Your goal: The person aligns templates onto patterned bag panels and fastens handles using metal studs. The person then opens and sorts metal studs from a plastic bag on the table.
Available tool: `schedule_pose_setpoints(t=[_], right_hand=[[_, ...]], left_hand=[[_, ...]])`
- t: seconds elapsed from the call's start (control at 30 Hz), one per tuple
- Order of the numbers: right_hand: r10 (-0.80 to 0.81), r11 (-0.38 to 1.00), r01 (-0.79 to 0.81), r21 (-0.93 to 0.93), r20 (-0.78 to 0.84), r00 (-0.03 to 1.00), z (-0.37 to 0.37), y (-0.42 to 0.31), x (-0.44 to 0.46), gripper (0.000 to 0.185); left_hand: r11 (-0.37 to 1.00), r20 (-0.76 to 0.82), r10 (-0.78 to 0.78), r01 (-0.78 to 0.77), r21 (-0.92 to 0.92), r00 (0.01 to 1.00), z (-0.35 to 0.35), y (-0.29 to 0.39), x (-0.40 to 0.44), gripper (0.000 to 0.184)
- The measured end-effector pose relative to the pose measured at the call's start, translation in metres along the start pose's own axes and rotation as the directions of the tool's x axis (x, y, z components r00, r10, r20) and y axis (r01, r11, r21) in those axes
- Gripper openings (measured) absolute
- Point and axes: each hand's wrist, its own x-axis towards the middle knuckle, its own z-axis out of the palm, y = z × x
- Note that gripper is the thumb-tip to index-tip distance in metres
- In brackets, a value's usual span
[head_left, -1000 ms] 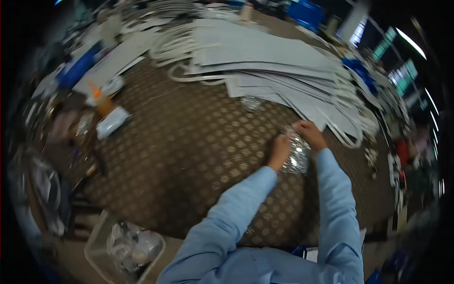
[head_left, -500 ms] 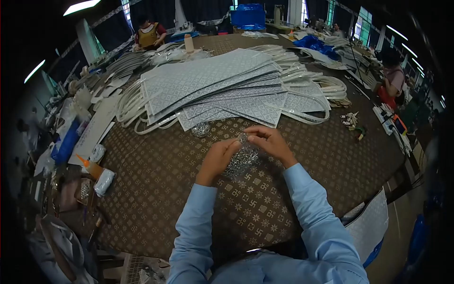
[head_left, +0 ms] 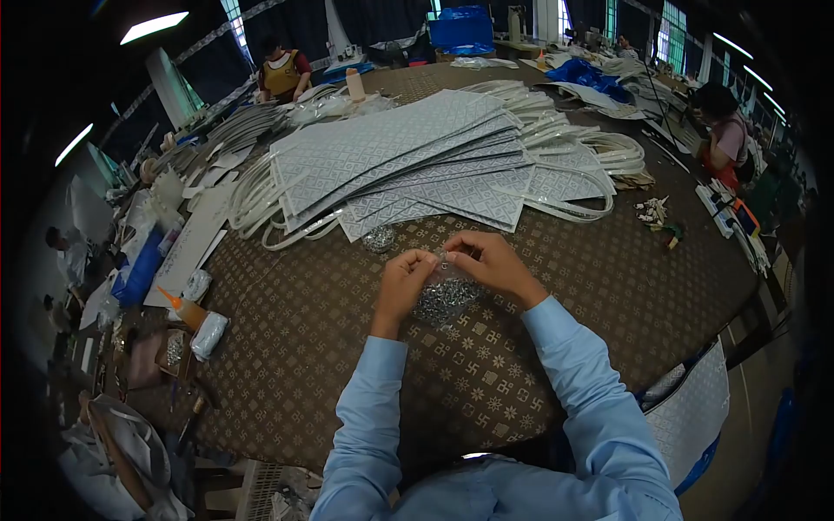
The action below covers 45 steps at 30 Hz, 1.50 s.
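Between my two hands is a clear plastic bag (head_left: pixel 446 300) full of small shiny metal pieces, its lower part resting on the patterned brown table covering. My left hand (head_left: pixel 405 288) pinches the top of the bag on the left, fingers closed. On the right side of that same top edge, my right hand (head_left: pixel 491 264) also pinches the plastic. A second small clump of shiny metal pieces (head_left: pixel 379 239) sits just beyond my left hand. Past it lies a stack of silvery patterned sheets (head_left: pixel 408 156) with clear strap loops at both ends.
An orange-tipped glue bottle (head_left: pixel 184 309) and a white wrapped bundle (head_left: pixel 209 336) lie at the left edge. Small scraps (head_left: pixel 651 211) are on the right. A person in a yellow vest (head_left: pixel 281 76) is at the far side; another person (head_left: pixel 724 139) is at right.
My hands have moved slightly apart at the bag's top, and more of the bag shows below them. The whole view has shifted a little, with the surroundings appearing further right.
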Motion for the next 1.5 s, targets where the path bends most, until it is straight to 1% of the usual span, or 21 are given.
schedule_pose_setpoints(t=[0.1,0.2,0.3,0.37,0.43,0.5,0.57,0.7,0.8,0.87,0.97,1.0,1.03,1.17,1.2,1.23,1.27,1.33,1.4,1.47,1.5], right_hand=[[-0.102,0.986,0.109,-0.125,0.061,0.993,-0.005,-0.011,0.009,0.014],[-0.122,0.890,0.211,-0.403,0.235,0.964,-0.015,-0.024,0.024,0.012],[-0.139,0.807,0.324,-0.494,0.375,0.917,-0.015,-0.037,0.035,0.015],[-0.075,0.741,0.347,-0.575,0.442,0.894,-0.012,-0.053,0.038,0.013],[-0.129,0.613,0.462,-0.640,0.497,0.858,-0.012,-0.045,0.041,0.011],[-0.135,0.582,0.507,-0.636,0.539,0.832,-0.009,-0.051,0.040,0.011],[-0.128,0.553,0.521,-0.650,0.552,0.824,-0.009,-0.051,0.039,0.011],[-0.139,0.552,0.527,-0.646,0.552,0.822,-0.007,-0.047,0.036,0.012],[-0.100,0.548,0.504,-0.667,0.546,0.832,-0.009,-0.055,0.039,0.013],[-0.075,0.539,0.503,-0.676,0.556,0.828,-0.011,-0.053,0.042,0.013],[-0.081,0.662,0.467,-0.586,0.563,0.822,-0.009,-0.050,0.045,0.014],[0.180,0.806,0.127,-0.578,0.445,0.877,-0.010,-0.056,0.045,0.013],[0.453,0.821,-0.236,-0.520,0.342,0.824,-0.009,-0.060,0.044,0.012],[0.514,0.816,-0.342,-0.465,0.315,0.798,-0.008,-0.056,0.041,0.011],[0.387,0.831,-0.151,-0.536,0.361,0.848,-0.008,-0.059,0.040,0.011],[0.255,0.809,0.045,-0.587,0.418,0.872,-0.008,-0.060,0.040,0.011],[0.252,0.810,0.049,-0.584,0.422,0.871,-0.009,-0.057,0.039,0.011],[-0.035,0.647,0.441,-0.622,0.553,0.832,-0.012,-0.050,0.039,0.010],[-0.060,0.619,0.503,-0.603,0.602,0.796,-0.010,-0.057,0.040,0.010],[-0.082,0.592,0.559,-0.580,0.647,0.758,-0.008,-0.058,0.040,0.010],[-0.082,0.549,0.563,-0.618,0.630,0.772,-0.008,-0.057,0.040,0.011]], left_hand=[[0.998,0.026,0.023,-0.024,0.051,0.999,0.003,0.002,0.000,0.014],[0.992,0.019,0.101,-0.102,0.076,0.995,0.009,-0.005,0.000,0.014],[0.957,0.010,0.173,-0.171,0.232,0.985,0.015,-0.010,0.000,0.017],[0.863,0.084,0.214,-0.229,0.451,0.973,0.008,0.000,-0.002,0.017],[0.831,0.022,0.341,-0.312,0.461,0.940,0.014,0.006,-0.006,0.015],[0.800,-0.013,0.396,-0.338,0.496,0.918,0.018,0.002,-0.006,0.014],[0.813,0.030,0.382,-0.351,0.464,0.924,0.018,-0.002,-0.003,0.012],[0.824,-0.038,0.390,-0.331,0.460,0.920,0.024,-0.002,-0.006,0.012],[0.775,-0.101,0.418,-0.296,0.559,0.903,0.030,0.002,-0.012,0.011],[0.716,-0.097,0.496,-0.343,0.607,0.863,0.034,0.002,-0.015,0.008],[0.719,-0.125,0.535,-0.373,0.586,0.835,0.036,-0.003,-0.016,0.010],[0.728,-0.141,0.526,-0.357,0.586,0.839,0.036,-0.007,-0.016,0.010],[0.701,-0.131,0.541,-0.359,0.617,0.831,0.037,-0.008,-0.015,0.010],[0.718,-0.144,0.525,-0.346,0.604,0.839,0.033,-0.009,-0.012,0.011],[0.721,-0.151,0.524,-0.342,0.603,0.838,0.030,-0.010,-0.008,0.011],[0.791,-0.102,0.476,-0.375,0.483,0.874,0.026,-0.010,-0.005,0.011],[0.848,-0.042,0.433,-0.391,0.357,0.900,0.021,-0.009,-0.002,0.011],[0.869,0.001,0.378,-0.355,0.346,0.926,0.016,-0.004,-0.004,0.010],[0.890,0.044,0.321,-0.317,0.327,0.946,0.019,0.000,-0.007,0.010],[0.800,-0.044,0.433,-0.361,0.480,0.900,0.024,0.000,-0.011,0.010],[0.804,-0.048,0.428,-0.356,0.476,0.903,0.025,0.001,-0.011,0.010]])
